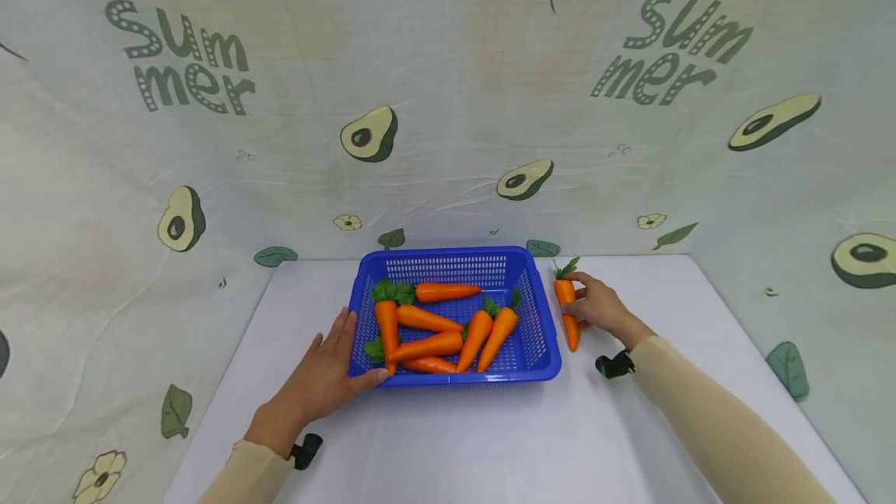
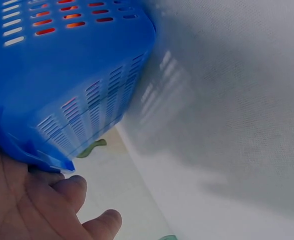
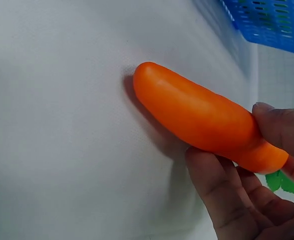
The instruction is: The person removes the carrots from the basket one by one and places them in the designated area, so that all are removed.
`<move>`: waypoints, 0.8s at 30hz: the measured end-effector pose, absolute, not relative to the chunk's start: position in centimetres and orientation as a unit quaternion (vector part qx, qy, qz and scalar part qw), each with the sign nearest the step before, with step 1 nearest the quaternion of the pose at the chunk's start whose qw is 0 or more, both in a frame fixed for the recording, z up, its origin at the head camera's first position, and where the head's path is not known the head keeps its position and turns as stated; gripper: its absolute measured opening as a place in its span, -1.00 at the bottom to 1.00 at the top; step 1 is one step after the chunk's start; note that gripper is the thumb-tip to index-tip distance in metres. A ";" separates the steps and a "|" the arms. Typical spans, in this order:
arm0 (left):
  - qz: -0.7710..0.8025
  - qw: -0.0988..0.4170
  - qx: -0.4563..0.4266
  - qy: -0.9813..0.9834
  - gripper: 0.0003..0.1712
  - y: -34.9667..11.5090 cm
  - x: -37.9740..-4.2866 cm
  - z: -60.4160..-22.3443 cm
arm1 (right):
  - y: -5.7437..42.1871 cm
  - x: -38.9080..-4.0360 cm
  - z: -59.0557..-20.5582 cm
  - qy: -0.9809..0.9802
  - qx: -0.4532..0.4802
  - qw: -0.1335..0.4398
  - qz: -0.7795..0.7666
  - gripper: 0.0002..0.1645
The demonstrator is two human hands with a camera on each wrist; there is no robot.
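Observation:
A blue plastic basket (image 1: pixel 448 380) with slotted walls stands on the white table, holding several orange carrots (image 1: pixel 498 339) with green tops. Along its left rim lie the outstretched fingers of my left hand (image 1: pixel 325 372), the thumb spread onto the front rim. The left wrist view has the basket's outer wall (image 2: pixel 76 65) close by the fingertips. Just right of the basket, my right hand (image 1: pixel 598 306) pinches a single carrot (image 1: pixel 571 333) between thumb and fingers near its leafy end. In the right wrist view that carrot's smooth tip (image 3: pixel 152 82) points away from the hand, close over the table.
White table surface (image 1: pixel 448 449) extends in front of the basket and to both sides. Behind and beside it hangs a pale cloth (image 1: pixel 448 45) printed with avocados, leaves and lettering. Each wrist wears a small black camera, such as the right one (image 1: pixel 614 365).

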State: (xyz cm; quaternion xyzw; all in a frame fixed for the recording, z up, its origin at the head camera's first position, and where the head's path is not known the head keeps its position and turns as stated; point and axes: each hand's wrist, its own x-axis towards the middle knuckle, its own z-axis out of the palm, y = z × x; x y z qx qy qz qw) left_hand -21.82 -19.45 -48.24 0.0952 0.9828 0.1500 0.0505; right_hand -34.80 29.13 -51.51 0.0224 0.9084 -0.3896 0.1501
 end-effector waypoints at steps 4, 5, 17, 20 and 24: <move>0.145 0.047 0.094 0.984 0.38 -19.4 -21.8 -48.2 | 29.1 -35.1 -51.6 0.911 0.023 0.150 -0.384 -0.12; 0.145 0.049 0.094 0.984 0.38 -19.3 -21.8 -48.2 | 29.0 -35.1 -51.7 0.911 0.023 0.150 -0.383 -0.13; 0.146 0.046 0.095 0.984 0.37 -19.3 -21.6 -48.2 | 29.4 -35.0 -52.1 0.910 0.029 0.134 -0.392 -0.17; 0.146 0.046 0.096 0.984 0.37 -19.3 -21.6 -48.1 | 29.5 -35.0 -52.2 0.909 0.035 0.131 -0.393 -0.17; 0.149 0.049 0.095 0.983 0.37 -19.2 -21.6 -47.9 | 29.7 -35.0 -52.3 0.909 0.042 0.129 -0.394 -0.15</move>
